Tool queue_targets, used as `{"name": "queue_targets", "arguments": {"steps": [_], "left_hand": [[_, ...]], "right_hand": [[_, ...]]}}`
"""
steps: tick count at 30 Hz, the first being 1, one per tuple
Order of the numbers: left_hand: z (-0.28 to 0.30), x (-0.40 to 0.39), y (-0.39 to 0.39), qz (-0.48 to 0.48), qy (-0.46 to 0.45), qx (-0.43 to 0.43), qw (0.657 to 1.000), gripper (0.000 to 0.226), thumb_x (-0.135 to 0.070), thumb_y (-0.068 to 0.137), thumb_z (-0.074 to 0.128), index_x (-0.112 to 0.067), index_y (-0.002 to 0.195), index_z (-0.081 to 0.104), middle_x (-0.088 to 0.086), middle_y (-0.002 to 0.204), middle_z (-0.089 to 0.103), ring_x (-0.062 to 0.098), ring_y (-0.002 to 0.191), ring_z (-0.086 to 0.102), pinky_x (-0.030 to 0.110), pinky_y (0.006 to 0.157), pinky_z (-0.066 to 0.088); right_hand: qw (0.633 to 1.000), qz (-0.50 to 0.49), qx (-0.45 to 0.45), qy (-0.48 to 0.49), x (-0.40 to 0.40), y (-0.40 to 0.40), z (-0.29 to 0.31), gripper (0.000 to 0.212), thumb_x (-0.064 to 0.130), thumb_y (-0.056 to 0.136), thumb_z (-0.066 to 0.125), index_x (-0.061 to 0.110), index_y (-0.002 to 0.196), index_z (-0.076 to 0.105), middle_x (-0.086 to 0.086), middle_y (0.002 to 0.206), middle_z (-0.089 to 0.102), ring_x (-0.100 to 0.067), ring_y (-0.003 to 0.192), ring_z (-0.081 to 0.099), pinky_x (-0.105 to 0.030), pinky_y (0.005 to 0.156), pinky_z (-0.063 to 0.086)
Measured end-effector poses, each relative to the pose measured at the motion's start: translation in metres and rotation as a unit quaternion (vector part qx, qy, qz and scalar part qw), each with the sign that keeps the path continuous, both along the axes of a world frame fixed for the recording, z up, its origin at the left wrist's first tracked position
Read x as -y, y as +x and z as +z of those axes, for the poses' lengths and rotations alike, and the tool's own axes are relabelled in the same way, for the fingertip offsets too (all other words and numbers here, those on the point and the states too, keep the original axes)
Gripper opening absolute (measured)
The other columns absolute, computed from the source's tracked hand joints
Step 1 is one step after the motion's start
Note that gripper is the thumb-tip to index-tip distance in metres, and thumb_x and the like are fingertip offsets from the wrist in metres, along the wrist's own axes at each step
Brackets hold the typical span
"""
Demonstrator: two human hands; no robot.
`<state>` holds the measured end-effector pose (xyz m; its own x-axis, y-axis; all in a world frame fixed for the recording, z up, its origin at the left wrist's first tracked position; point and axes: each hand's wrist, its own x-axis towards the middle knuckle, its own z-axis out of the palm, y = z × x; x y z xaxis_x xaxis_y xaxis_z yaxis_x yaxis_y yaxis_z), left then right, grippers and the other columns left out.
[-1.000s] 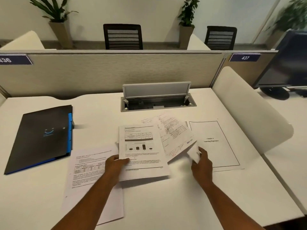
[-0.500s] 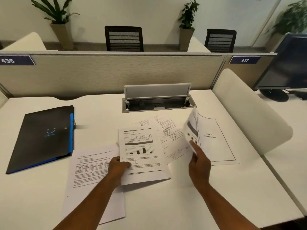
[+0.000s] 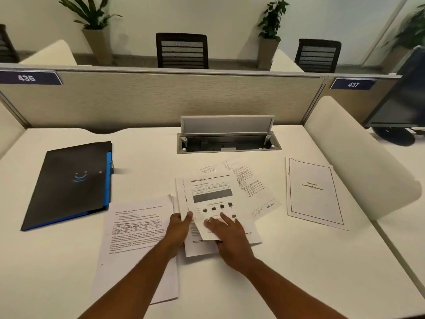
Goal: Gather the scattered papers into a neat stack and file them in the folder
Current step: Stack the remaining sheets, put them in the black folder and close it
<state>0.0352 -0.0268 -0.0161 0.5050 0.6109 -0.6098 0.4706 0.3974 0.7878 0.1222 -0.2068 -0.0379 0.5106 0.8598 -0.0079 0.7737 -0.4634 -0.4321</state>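
Several printed papers lie on the white desk [image 3: 287, 272]. A chart sheet [image 3: 212, 199] tops a small pile at the centre. My left hand [image 3: 179, 229] grips that pile's left edge, thumb on top. My right hand [image 3: 227, 233] lies flat on the chart sheet, fingers spread. A text sheet with a table [image 3: 138, 233] lies under my left forearm. A handwritten sheet [image 3: 250, 183] pokes out behind the pile. A framed title page [image 3: 312, 192] lies apart at the right. The black folder with a blue edge [image 3: 71, 183] lies shut at the left.
An open cable hatch [image 3: 227, 141] sits in the desk behind the papers. A beige partition [image 3: 161, 100] closes the back. A white curved divider [image 3: 358, 157] stands at the right, with a monitor [image 3: 400, 104] beyond it.
My right hand has carried the chart sheet from the right and laid it on the centre pile. My left hand still holds the pile's left edge. The title page now lies uncovered.
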Motion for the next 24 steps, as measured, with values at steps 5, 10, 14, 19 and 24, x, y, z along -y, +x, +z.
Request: {"name": "queue_targets", "arguments": {"steps": [5, 10, 14, 19, 24], "left_hand": [[-0.004, 0.004, 0.007, -0.026, 0.044, -0.027, 0.998, 0.057, -0.003, 0.081, 0.072, -0.016, 0.127, 0.042, 0.004, 0.118, 0.062, 0.022, 0.098, 0.062, 0.036, 0.082, 0.056], [-0.006, 0.006, 0.015, -0.023, 0.074, -0.041, 0.996, 0.050, 0.001, 0.083, 0.062, -0.017, 0.126, 0.044, 0.005, 0.121, 0.060, 0.024, 0.103, 0.058, 0.036, 0.086, 0.053], [-0.006, 0.010, 0.020, -0.015, 0.057, -0.037, 0.998, 0.045, 0.000, 0.086, 0.053, -0.018, 0.127, 0.045, 0.006, 0.123, 0.061, 0.026, 0.106, 0.059, 0.044, 0.092, 0.053], [-0.002, 0.014, 0.025, -0.001, 0.076, -0.027, 0.997, 0.046, -0.010, 0.089, 0.060, -0.014, 0.132, 0.044, 0.007, 0.127, 0.061, 0.028, 0.111, 0.060, 0.044, 0.097, 0.051], [0.006, 0.010, 0.031, -0.013, 0.109, -0.054, 0.993, 0.040, -0.011, 0.089, 0.060, -0.014, 0.128, 0.052, 0.007, 0.123, 0.064, 0.027, 0.108, 0.061, 0.037, 0.093, 0.051]], "right_hand": [[0.996, 0.004, -0.089, -0.016, 0.003, 0.019, 0.005, 0.098, 0.090, 0.078, 0.045, 0.043, 0.160, 0.016, 0.023, 0.165, 0.017, -0.003, 0.156, -0.004, -0.043, 0.125, -0.003], [0.988, -0.127, -0.078, 0.037, 0.012, 0.063, 0.019, 0.081, 0.076, 0.092, 0.041, 0.027, 0.156, 0.036, 0.004, 0.164, 0.035, -0.017, 0.156, 0.019, -0.041, 0.126, 0.017], [0.975, -0.206, -0.021, -0.082, 0.022, 0.093, 0.012, 0.075, 0.061, 0.102, 0.034, 0.017, 0.161, 0.023, -0.005, 0.169, 0.022, -0.024, 0.158, 0.012, -0.050, 0.126, 0.014], [0.984, -0.170, 0.048, -0.009, 0.026, 0.076, 0.000, 0.063, 0.061, 0.099, 0.039, 0.019, 0.144, 0.052, -0.003, 0.141, 0.060, -0.026, 0.135, 0.051, -0.049, 0.116, 0.035], [0.963, -0.247, 0.081, 0.072, 0.022, 0.087, 0.004, 0.051, 0.047, 0.094, 0.061, 0.014, 0.133, 0.060, -0.009, 0.136, 0.060, -0.032, 0.130, 0.053, -0.047, 0.108, 0.043]]}}
